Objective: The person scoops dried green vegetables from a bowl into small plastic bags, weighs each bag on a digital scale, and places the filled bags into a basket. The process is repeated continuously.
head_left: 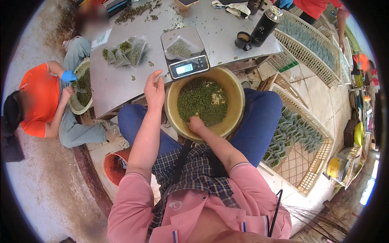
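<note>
My left hand (154,91) hovers beside the metal table's front edge, left of a digital scale (186,62), with fingers loosely curved, apart and empty. A clear bag of green pieces (180,47) rests on the scale's pan. My right hand (195,123) is down inside a yellowish basin (234,101) between my legs, fingers curled into small green granules (202,101); what they grip is hidden. Several small filled clear bags (135,52) lie on the table (113,85) to the left of the scale.
At left, a co-worker in orange (40,97) handles a pale basin (75,106). At right are crates of bags (308,170), (308,42). A black flask (263,30) and cup (243,40) stand on the table. A red bucket (113,168) sits by my left leg. Another person (308,10) is at top right.
</note>
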Available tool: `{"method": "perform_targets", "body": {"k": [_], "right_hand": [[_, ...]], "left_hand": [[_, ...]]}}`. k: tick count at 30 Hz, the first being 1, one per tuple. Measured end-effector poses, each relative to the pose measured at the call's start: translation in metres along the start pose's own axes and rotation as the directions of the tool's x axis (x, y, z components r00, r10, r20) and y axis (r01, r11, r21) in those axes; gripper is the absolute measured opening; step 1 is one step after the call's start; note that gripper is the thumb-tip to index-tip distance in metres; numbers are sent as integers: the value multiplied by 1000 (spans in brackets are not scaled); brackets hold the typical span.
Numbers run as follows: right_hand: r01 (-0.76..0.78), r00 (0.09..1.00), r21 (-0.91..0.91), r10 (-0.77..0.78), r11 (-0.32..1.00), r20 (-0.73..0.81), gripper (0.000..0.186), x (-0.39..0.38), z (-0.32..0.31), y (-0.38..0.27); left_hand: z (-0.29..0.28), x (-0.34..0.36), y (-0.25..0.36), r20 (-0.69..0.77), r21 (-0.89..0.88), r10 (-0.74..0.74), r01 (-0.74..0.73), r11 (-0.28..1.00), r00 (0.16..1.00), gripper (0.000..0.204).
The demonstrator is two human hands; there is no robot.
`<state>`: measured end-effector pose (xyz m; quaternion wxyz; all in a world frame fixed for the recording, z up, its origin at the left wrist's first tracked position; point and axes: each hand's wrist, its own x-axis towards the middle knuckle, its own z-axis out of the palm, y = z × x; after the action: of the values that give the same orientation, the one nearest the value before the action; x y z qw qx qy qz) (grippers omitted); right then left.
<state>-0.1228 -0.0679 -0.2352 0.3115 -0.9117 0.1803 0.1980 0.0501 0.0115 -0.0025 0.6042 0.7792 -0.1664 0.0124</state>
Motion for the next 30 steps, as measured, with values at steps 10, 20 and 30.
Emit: {"method": "perform_targets", "body": {"k": [10,20,30], "right_hand": [[-127,989,546,60,828,138,10,3,-43,-22],[87,990,954,80,289,-115,9,-35,-195,-45],[478,600,254,-102,841,-793,17,2,-318,-111]], "left_hand": [[3,-14,-9,113,-156,-74,91,984,991,17],[1,-12,-17,233,-179,-230,274,945,945,16],[2,-7,-14,241,-202,-233,283,938,942,16]]}}
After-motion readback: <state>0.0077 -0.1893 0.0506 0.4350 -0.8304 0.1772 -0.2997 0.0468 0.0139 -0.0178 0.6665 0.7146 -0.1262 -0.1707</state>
